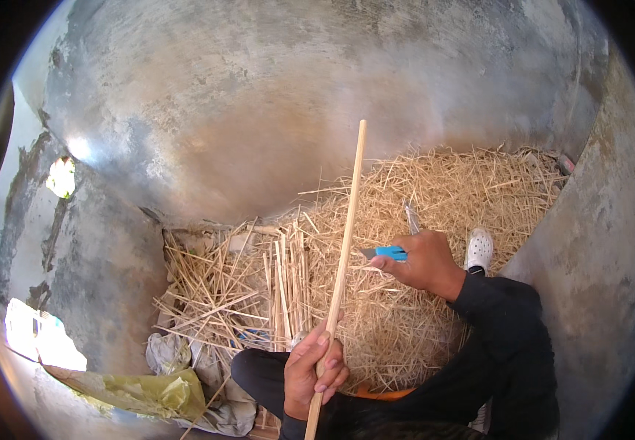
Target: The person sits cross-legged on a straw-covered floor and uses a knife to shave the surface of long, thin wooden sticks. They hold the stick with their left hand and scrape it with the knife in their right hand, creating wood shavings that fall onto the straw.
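Observation:
My left hand (pixel 310 375) is closed around the lower part of a long pale wooden stick (pixel 347 235). The stick slants up and slightly right, its top end in front of the wall. To the right of the stick, my right hand (pixel 429 261) grips a blue utility knife (pixel 391 254). Its short dark blade points left toward the stick, with a small gap between them. A narrow grey piece (pixel 411 218) juts up past the right hand; I cannot tell whether it belongs to the knife.
Straw-like shavings (pixel 471 191) cover the floor ahead and to the right. Thin split sticks (pixel 284 282) lie in a pile left of centre. Yellowish plastic sheeting (pixel 159 392) and grey sacking lie at lower left. Concrete walls (pixel 273 110) stand close around; a white clog (pixel 479 249) shows at right.

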Motion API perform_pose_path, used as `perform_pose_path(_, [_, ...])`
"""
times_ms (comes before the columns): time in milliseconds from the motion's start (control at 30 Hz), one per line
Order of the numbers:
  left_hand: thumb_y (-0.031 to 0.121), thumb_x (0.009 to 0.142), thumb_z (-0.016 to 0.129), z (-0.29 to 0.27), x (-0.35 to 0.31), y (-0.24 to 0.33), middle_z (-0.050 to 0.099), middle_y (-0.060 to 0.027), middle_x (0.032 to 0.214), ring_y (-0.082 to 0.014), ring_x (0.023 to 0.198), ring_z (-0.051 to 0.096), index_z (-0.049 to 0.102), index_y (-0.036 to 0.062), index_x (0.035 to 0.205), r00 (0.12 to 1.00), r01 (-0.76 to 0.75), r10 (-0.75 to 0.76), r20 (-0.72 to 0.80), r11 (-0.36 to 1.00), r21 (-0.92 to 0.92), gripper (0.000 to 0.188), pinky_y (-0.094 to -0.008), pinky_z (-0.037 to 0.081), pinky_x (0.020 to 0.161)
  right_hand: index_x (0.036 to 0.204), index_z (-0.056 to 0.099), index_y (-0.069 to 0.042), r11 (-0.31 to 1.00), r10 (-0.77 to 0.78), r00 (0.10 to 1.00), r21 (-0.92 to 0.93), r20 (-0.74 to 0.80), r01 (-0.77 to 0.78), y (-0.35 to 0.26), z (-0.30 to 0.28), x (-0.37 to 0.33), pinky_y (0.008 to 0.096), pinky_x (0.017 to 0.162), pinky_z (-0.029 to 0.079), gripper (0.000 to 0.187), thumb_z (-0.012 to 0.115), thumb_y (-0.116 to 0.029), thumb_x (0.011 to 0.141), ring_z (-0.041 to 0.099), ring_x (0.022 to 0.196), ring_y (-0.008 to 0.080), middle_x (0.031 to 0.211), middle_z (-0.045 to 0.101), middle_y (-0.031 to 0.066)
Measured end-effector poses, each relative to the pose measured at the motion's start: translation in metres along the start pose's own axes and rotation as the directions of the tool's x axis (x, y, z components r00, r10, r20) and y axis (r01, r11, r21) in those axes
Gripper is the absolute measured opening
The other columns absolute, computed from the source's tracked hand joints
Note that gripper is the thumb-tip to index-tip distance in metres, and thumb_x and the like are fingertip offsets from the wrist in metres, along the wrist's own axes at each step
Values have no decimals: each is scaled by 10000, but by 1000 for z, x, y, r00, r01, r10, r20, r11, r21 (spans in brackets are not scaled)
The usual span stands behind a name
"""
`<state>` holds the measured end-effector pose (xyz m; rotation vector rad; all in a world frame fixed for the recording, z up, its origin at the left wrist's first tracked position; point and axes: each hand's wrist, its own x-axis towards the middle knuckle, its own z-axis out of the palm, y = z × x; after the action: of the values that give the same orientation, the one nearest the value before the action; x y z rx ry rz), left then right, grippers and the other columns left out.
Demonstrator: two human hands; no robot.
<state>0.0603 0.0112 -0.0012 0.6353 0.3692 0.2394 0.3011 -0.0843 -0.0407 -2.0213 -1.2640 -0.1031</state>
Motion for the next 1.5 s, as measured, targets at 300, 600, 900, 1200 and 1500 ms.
perform_pose_path(300, [168,993,406,10,-8,-14,527,-51,702,-47,353,350,306,-43,1399,998,61,-55,-32,971,232,468,-197,380,439,516,550,-102,986,-134,989,-110,-62,127,27,9,16,360,397,406,696,539,-766,722,522,378,248,419,484,64])
perform_pose_path(600, [172,995,394,7,-13,-19,542,-62,716,-54,341,347,325,-61,1377,995,52,-18,-102,941,336,453,-196,361,427,575,616,-78,997,45,999,-66,-30,-47,34,26,17,369,395,409,779,424,-812,751,513,365,248,417,491,67])
perform_pose_path(900, [171,999,381,-4,-11,-16,558,-73,712,-53,330,332,314,-67,1377,998,43,-37,-43,991,124,452,-202,345,401,702,696,-172,962,-258,962,-72,89,264,-12,20,-15,385,414,390,556,498,-678,821,497,409,241,486,522,59])
perform_pose_path(1200, [196,1012,360,-9,-7,-24,631,-120,776,-53,340,368,352,-45,1377,999,14,3,-41,915,403,437,-192,344,398,544,591,-92,997,-61,996,-52,63,64,28,31,-8,366,414,412,805,385,-848,732,549,401,243,448,530,89])
perform_pose_path(1500, [255,1013,373,-3,-9,-13,634,-112,736,-42,363,392,393,-32,1357,997,24,30,-77,785,620,448,-168,328,381,489,517,-129,943,-307,950,-150,-53,296,8,15,0,347,378,383,687,527,-776,720,507,379,202,435,491,34])
